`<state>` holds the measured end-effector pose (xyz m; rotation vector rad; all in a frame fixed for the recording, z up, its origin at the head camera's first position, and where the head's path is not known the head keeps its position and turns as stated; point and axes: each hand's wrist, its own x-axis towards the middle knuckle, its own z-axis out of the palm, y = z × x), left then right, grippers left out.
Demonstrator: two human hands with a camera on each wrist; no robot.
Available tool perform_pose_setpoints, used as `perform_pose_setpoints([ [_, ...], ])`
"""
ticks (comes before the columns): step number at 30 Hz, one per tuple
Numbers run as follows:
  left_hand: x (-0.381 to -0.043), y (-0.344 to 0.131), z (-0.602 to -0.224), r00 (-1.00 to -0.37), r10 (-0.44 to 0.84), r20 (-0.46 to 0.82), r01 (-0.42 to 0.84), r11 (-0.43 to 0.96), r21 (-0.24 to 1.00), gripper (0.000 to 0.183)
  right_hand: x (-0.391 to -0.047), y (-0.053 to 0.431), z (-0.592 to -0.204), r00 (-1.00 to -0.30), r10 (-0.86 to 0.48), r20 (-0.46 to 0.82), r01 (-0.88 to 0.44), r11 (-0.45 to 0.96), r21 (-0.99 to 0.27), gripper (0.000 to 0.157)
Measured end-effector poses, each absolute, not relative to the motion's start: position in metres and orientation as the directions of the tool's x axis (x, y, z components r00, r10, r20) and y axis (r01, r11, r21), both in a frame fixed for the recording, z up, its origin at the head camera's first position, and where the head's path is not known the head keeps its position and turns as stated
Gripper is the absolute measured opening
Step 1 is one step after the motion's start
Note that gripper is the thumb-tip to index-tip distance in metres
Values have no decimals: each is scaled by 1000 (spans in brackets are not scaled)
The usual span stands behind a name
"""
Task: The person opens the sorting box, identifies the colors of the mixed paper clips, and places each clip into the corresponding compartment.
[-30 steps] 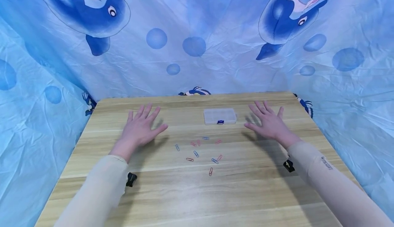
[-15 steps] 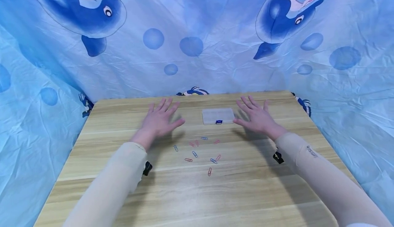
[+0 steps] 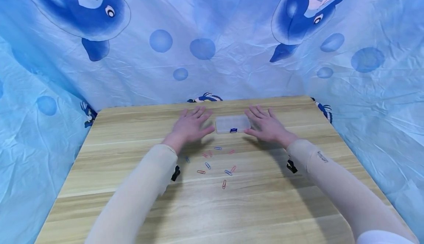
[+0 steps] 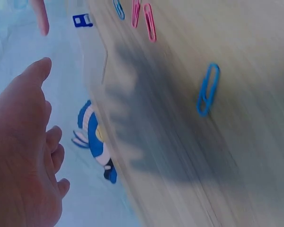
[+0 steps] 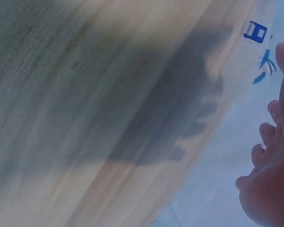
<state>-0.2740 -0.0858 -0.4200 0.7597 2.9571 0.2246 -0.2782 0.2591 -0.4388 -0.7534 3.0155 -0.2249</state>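
Note:
A clear plastic storage box (image 3: 232,123) with a blue latch (image 3: 233,130) lies toward the back of the wooden table. To its left, my left hand (image 3: 191,127) is spread with straight fingers, its thumb tip right at the box's side. My right hand (image 3: 266,126) is spread at the box's right side, thumb and fingertips overlapping its edge in the head view. Both palms face down over the table and cast shadows on it; neither hand holds anything. In the left wrist view the box (image 4: 92,59) appears beyond the thumb, with a blue paper clip (image 4: 208,90) on the wood.
Several blue, pink and red paper clips lie scattered in front of the box, among them a red clip (image 3: 224,184) nearest the person and a blue clip (image 3: 207,165). A blue dolphin-print curtain (image 3: 228,78) rises behind the wooden table (image 3: 212,214) and along both its sides.
Both hands have moved inward toward the box, the left hand rightward and the right hand leftward. The box and paper clips keep their places on the table.

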Motion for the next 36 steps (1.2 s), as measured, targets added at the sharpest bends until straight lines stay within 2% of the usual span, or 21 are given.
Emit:
perform_pose_setpoints([
  [10,-289,-56,-436,-839,541,-59,532,838,117,74,-290,254,-456,-860,-510,15,-506,849,-154,82],
  [36,-310,-19,-447,-821,564,-90,554,825,114,64,-298,246,-467,-838,-544,49,-539,809,-236,72],
])
